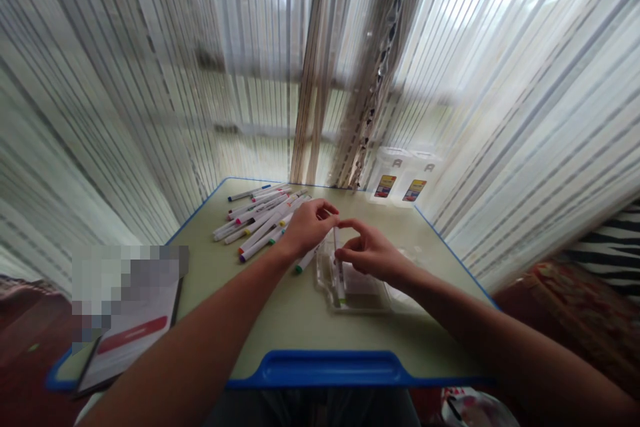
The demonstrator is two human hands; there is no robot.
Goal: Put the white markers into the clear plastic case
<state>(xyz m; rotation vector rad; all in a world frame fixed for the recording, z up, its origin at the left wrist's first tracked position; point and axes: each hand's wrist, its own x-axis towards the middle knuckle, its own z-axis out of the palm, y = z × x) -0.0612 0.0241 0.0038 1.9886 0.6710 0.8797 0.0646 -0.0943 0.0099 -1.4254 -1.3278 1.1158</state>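
Observation:
A white marker [340, 279] with a light green end lies lengthwise in a clear plastic case [365, 305] near the middle of the table. My right hand [367, 252] is closed around its upper part, the thumb on its side and the index finger at its far end. My left hand [311, 221] reaches in from the left, its fingers pinched at that same far end. Another marker [306, 260] with a dark green cap lies just left of the case, partly behind my left hand. Beyond my left wrist spreads a loose pile of white markers [265, 217] with coloured ends.
Two clear cases with labels [400, 177] stand at the table's far right edge. A tablet or book [137, 333] with a red band lies at the left, partly pixelated. The table [280, 327] has a blue rim, with string curtains [250, 100] behind it.

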